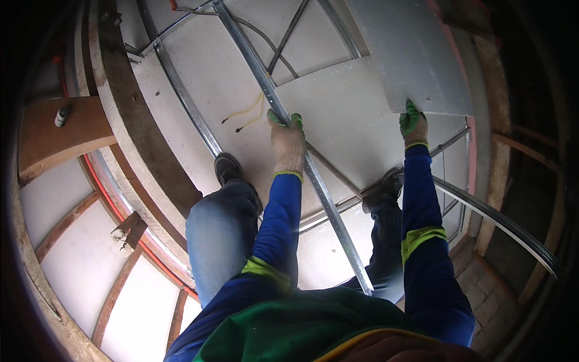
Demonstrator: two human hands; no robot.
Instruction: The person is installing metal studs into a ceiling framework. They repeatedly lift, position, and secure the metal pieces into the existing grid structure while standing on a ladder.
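Note:
My left hand (pixel 286 142), in a pale glove with green fingertips, is closed around a long metal drywall stud (pixel 329 199) that runs from the far top down toward my body. Off to the right, my right hand (pixel 414 125), gloved the same way, pinches the near edge of a grey plasterboard sheet (pixel 416 60). That sheet lies over a paler panel (pixel 335 99). The fingers behind the stud and under the sheet's edge are partly hidden.
Thick timber beams (pixel 136 114) curve along the left, beside an orange conduit (pixel 108 202). A thin yellow wire (pixel 246 113) pokes out left of the stud. Another metal profile (pixel 500 214) extends to the right. Farther off, a grey cable (pixel 259 33) crosses the panels.

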